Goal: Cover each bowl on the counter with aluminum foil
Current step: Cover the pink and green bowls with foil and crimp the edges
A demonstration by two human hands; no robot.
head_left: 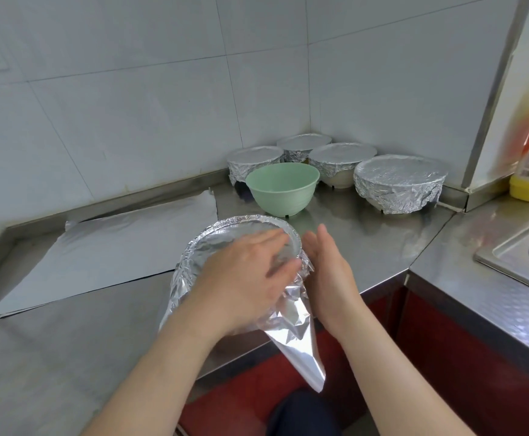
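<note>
While the foil-draped bowl (241, 223) sits at the near edge of the counter (367, 240), my left hand (244, 278) presses flat on top, my right hand (329, 269) straight-fingered at its 3 o'clock side. Crimping looks underway; next the loose corner (298, 347) at 6 o'clock needs tucking.

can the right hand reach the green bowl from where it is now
Probably yes. The right hand is open beside the half-wrapped bowl, and the green bowl stands uncovered just past its fingertips, with only bare counter between them.
</note>
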